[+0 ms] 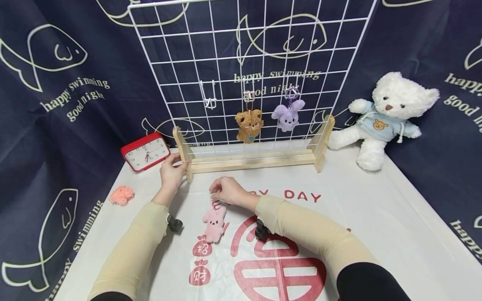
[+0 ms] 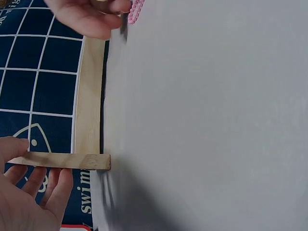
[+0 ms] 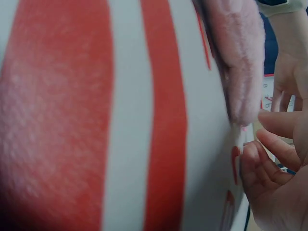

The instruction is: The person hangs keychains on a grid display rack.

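Note:
My left hand [image 1: 172, 172] grips the left upright of the wooden stand [image 1: 183, 147], which carries a white wire grid [image 1: 263, 31]. In the left wrist view its thumb lies on one side of the wooden upright [image 2: 72, 160] and the fingers on the other. My right hand [image 1: 230, 192] pinches the top of a pink plush bunny keychain [image 1: 215, 225], which hangs below the fingers, close over the tablecloth. A pink braided cord [image 2: 136, 10] shows by the right hand in the left wrist view. In the right wrist view the pink plush [image 3: 240, 62] appears near the fingertips.
A brown bear keychain [image 1: 249, 125] and a purple bunny keychain [image 1: 288, 116] hang from hooks on the grid. A white hook [image 1: 210, 103] left of them bears nothing. Around the stand are a red clock [image 1: 147, 152], a coral-coloured bundle [image 1: 121, 195] and a white teddy bear [image 1: 384, 121].

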The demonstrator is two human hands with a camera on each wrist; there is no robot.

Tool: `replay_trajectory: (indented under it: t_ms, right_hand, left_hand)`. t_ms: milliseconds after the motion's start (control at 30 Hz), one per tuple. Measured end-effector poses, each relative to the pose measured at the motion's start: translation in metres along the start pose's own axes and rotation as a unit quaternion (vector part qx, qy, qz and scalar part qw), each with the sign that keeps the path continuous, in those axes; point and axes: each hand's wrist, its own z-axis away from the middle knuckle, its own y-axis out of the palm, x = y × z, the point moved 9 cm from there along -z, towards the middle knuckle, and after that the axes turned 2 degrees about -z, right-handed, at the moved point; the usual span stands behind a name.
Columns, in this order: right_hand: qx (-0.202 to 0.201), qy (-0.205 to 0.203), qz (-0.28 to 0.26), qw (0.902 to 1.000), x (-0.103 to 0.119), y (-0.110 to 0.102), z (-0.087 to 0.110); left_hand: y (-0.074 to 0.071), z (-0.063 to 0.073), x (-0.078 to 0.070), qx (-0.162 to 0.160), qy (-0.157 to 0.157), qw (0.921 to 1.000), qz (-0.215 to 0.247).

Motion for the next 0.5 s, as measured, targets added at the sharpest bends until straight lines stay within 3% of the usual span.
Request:
replay_trajectory:
  t_ms: [500]
  right_hand:
    - [-0.035, -0.003, 0.054, 0.9979, -0.0039, 0.0038, -0.0064]
  left_hand:
    - [-0.0004, 0.0004, 0.0004, -0.005, -0.001, 1.0000, -0.002]
